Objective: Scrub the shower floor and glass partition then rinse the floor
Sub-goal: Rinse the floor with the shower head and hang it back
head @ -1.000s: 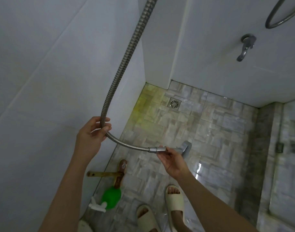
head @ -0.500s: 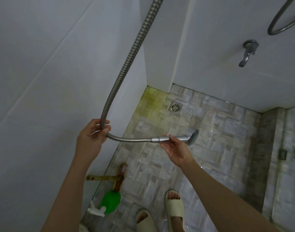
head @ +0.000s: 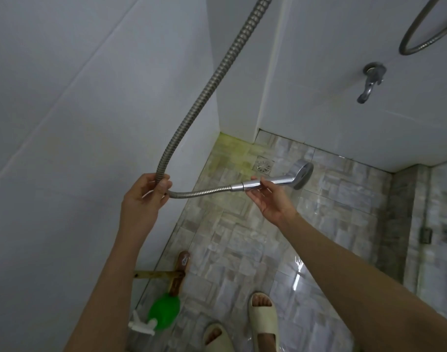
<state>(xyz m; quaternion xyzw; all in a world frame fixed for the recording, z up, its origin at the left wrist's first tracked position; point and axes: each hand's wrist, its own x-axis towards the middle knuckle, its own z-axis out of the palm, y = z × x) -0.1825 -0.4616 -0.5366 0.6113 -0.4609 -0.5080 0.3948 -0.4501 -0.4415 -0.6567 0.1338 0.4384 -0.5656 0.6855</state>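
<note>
**A:** Where is the shower head (head: 302,174)?

**B:** It is held in the air above the floor (head: 331,214), and in the view it sits just at 3 o'clock from the drain (head: 264,165). Its face turns toward 3 o'clock, and its handle runs back toward 9 o'clock.

**A:** What holds it?

**B:** The right grip (head: 270,199). The palm is up, and the thumb and fingertips pinch the handle close to where the hose (head: 212,80) joins it.

**A:** And the left grip (head: 143,199)?

**B:** It is closed round the hose at its bend, at 9 o'clock from the right grip and well apart from it. From there the hose climbs toward 1 o'clock and leaves the top of the view. A short stretch sags across toward 3 o'clock to the handle.

**A:** How does the floor look?

**B:** It is grey stone-pattern tile, wet and shining at 5 o'clock from the right grip. A yellow-green stain (head: 232,148) lies in the far corner, at 10 o'clock from the drain.

**A:** Is anything else down there?

**B:** A wooden brush (head: 180,270) lies by the wall (head: 65,123), at 6 o'clock from the left grip. A green bottle (head: 164,311) with a white spray top lies just at 6 o'clock from the brush. Two pale slippers (head: 264,318) are on the person's feet at the bottom edge. A tap (head: 369,82) sits on the far wall, at 1 o'clock from the shower head.
</note>
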